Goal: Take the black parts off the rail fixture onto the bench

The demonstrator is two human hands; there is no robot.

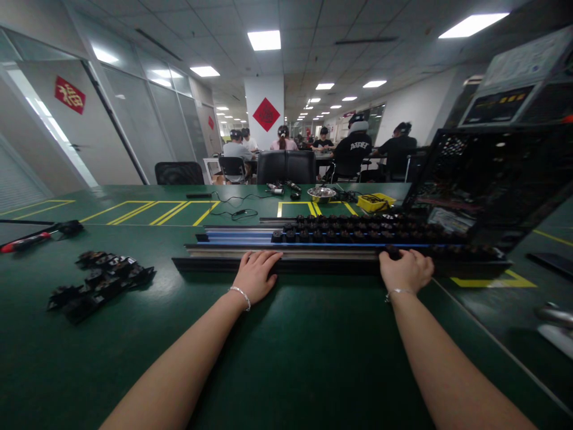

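A long black metal rail (322,266) lies crosswise in front of me, nearest of several parallel rails. My left hand (256,276) rests on its upper edge left of the middle, fingers stretched out over the channel and thumb apart. Farther right, my right hand (406,270) is closed at the same rail, with a small black part (393,253) between thumb and fingers. More black parts (474,251) sit in the near rail beyond my right hand. Behind it, a blue-lined rail (237,237) carries a row of similar black parts (331,236) on its right portion.
Loose black parts (101,280) lie on the green table (313,352) at left, near a red-handled tool (27,242). Farther back are a metal bowl (321,193), a yellow tray (375,202) and cables. An open computer case (496,173) stands at right. Several people sit beyond.
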